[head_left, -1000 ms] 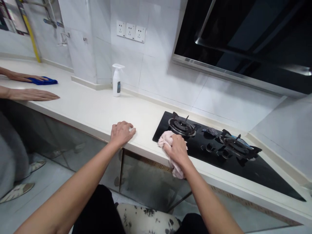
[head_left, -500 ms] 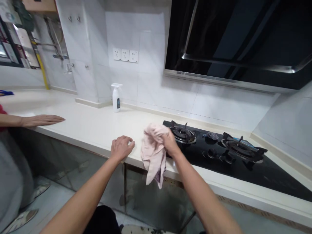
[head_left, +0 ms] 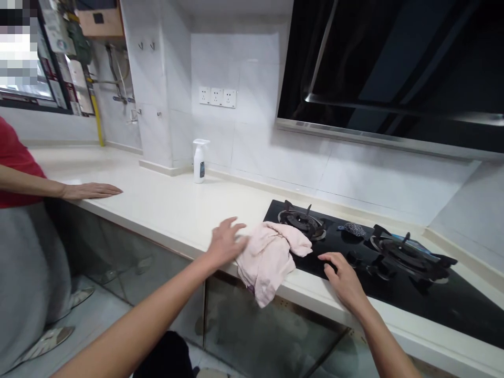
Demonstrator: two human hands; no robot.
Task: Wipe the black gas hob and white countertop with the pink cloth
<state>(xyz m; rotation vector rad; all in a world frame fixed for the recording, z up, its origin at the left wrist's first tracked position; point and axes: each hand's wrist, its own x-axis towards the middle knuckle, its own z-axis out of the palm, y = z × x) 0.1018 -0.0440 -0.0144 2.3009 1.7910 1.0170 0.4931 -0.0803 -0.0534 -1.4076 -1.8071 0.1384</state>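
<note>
A crumpled pale pink cotton cloth (head_left: pixel 270 254) lies on the near edge of the cream stone countertop (head_left: pixel 169 205), partly over the left near corner of the glossy black glass gas hob (head_left: pixel 394 278), with one loose corner hanging down past the counter's front. The left hand (head_left: pixel 226 244) hovers with its fingers spread and loosely curled, fingertips touching the cloth's left side without gripping it. The right hand (head_left: pixel 342 275) rests open and flat on the hob's near edge, just right of the cloth and apart from it, holding nothing.

The cloth looks light, soft and limp, so it would likely sag and unfold when lifted; the bunched middle on the counter seems the surest place to gather it, as the dangling corner would give only a thin pinch. On the smooth glass it would probably slide easily.

Farther back on the hob sit two black iron burner rings (head_left: pixel 301 220), with a small dark patterned scrubber (head_left: pixel 354 229) between them. At the far wall stands a white plastic spray bottle (head_left: pixel 199 160). At far left another person's hand (head_left: pixel 90 190) lies flat on the counter, below a red sleeve (head_left: pixel 16 163)
</note>
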